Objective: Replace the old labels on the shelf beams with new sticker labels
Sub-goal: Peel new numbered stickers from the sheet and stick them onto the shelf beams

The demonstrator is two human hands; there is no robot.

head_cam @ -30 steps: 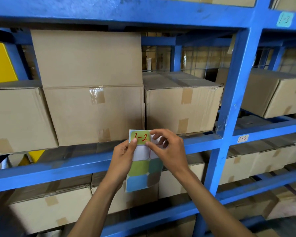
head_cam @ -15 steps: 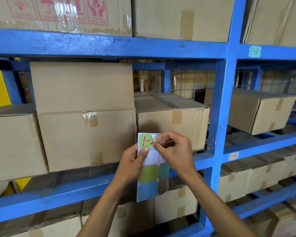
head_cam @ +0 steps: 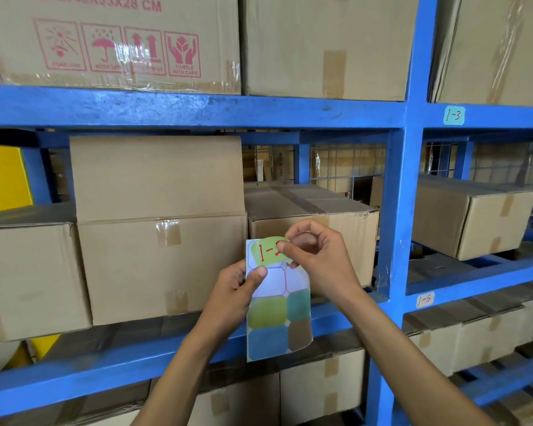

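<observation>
My left hand (head_cam: pixel 239 287) holds a sticker sheet (head_cam: pixel 276 321) upright by its left edge, thumb pressed on a bare white cell. Green, teal, blue and brown stickers fill the sheet's lower half. My right hand (head_cam: pixel 314 256) pinches the right edge of a green sticker (head_cam: pixel 266 251) with red writing, which is partly lifted off the sheet's top. The upper blue beam (head_cam: pixel 197 110) spans the view above and shows no label left of the post. A teal label "1-3" (head_cam: pixel 453 115) sits on the beam at the right. A white label "1-5" (head_cam: pixel 425 299) sits on a lower right beam.
Cardboard boxes (head_cam: pixel 160 229) fill every shelf level, close behind my hands. A blue upright post (head_cam: pixel 397 192) stands just right of my right hand. The lower beam (head_cam: pixel 105 370) runs behind my forearms. A yellow panel (head_cam: pixel 5 176) shows at the far left.
The view has tilted upward, bringing the upper beam and top boxes into sight. My right hand has peeled the green sticker further off the sheet, its right edge now lifted and curled.
</observation>
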